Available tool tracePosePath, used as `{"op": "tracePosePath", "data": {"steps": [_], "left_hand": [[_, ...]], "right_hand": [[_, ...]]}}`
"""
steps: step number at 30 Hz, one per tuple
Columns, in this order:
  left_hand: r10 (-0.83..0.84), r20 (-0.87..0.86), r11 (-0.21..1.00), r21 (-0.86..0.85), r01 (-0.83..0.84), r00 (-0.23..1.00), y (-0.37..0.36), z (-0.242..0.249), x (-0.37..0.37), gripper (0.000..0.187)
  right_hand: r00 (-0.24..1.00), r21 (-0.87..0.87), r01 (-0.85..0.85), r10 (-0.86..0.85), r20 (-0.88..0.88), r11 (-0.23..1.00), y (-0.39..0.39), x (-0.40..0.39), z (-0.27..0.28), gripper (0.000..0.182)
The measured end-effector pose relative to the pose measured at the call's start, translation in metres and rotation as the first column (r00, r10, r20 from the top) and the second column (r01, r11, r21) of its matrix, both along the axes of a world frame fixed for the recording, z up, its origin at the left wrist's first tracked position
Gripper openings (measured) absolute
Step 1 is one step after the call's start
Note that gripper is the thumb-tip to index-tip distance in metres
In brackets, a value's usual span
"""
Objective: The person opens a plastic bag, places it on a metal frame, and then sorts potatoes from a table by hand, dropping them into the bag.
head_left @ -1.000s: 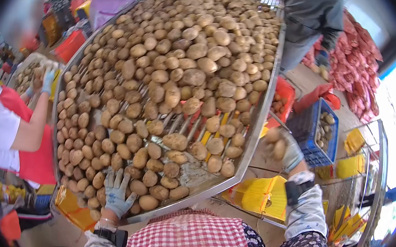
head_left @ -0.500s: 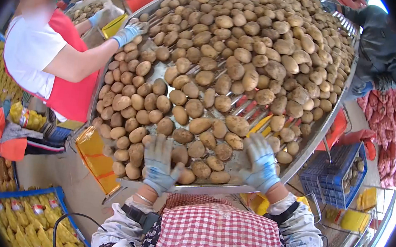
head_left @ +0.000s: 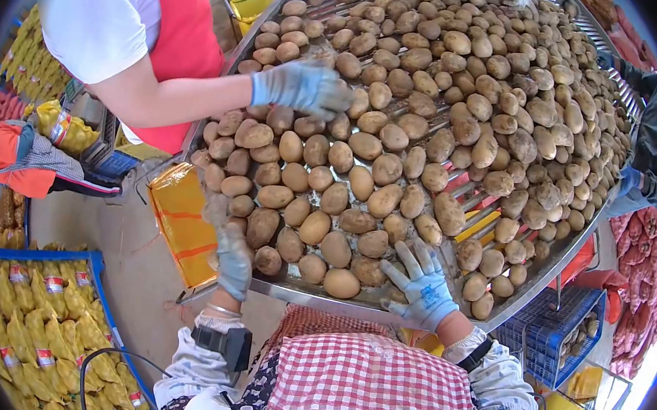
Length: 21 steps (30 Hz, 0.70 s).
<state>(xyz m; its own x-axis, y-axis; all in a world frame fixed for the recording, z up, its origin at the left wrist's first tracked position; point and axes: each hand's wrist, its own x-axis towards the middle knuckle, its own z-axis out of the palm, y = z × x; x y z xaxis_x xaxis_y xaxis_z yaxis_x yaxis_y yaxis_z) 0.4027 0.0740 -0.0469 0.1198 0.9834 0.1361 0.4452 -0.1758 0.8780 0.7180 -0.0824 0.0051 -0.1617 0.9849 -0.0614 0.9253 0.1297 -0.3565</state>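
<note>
Many brown potatoes (head_left: 334, 249) lie on a metal sorting table (head_left: 319, 299) in front of me. My left hand (head_left: 234, 265), in a pale blue-white glove, is at the table's near left corner, fingers extended and seen from the side. Just beyond its fingertips is a motion-blurred brownish shape, probably a potato (head_left: 216, 208). Beside the near edge, my right hand (head_left: 422, 287), gloved alike, lies palm down with fingers spread. Its fingertips are close to a potato (head_left: 368, 271) on their left. Neither hand visibly grips anything.
A co-worker's gloved hand (head_left: 302, 88) reaches over the potatoes from the left. A yellow-orange container (head_left: 182, 226) stands below the left corner. Another person (head_left: 653, 157) stands at the far right, above a blue crate (head_left: 553, 333). Filled yellow bags (head_left: 48, 328) sit lower left.
My left hand has moved left to the table's corner; my right hand has shifted slightly. Potatoes near the front have been rearranged. The co-worker's hand has come inward, and the view has shifted.
</note>
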Motion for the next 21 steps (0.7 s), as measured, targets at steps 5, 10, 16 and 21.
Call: {"op": "tracePosePath", "data": {"steps": [5, 10, 16, 21], "left_hand": [[-0.143, 0.005, 0.989, -0.045, 0.143, 0.99, -0.028, -0.032, -0.008, 0.067], [-0.262, -0.733, 0.917, 0.014, 0.399, 0.628, -0.01, 0.032, 0.03, 0.083], [-0.075, -0.769, 0.983, 0.049, 0.174, 0.635, -0.012, 0.023, 0.01, 0.077], [-0.419, -0.724, 0.797, -0.005, 0.604, 0.548, -0.022, 0.032, 0.054, 0.075]], "right_hand": [[0.989, -0.014, -0.15, 0.15, 0.002, 0.989, 0.041, -0.022, -0.009, 0.081], [0.997, 0.154, -0.012, 0.024, -0.075, 0.988, 0.044, -0.018, -0.01, 0.081], [0.994, 0.003, -0.107, 0.107, 0.022, 0.994, 0.028, -0.024, -0.022, 0.073], [0.99, 0.423, 0.074, -0.017, -0.137, 0.903, 0.047, -0.003, -0.017, 0.058]]}}
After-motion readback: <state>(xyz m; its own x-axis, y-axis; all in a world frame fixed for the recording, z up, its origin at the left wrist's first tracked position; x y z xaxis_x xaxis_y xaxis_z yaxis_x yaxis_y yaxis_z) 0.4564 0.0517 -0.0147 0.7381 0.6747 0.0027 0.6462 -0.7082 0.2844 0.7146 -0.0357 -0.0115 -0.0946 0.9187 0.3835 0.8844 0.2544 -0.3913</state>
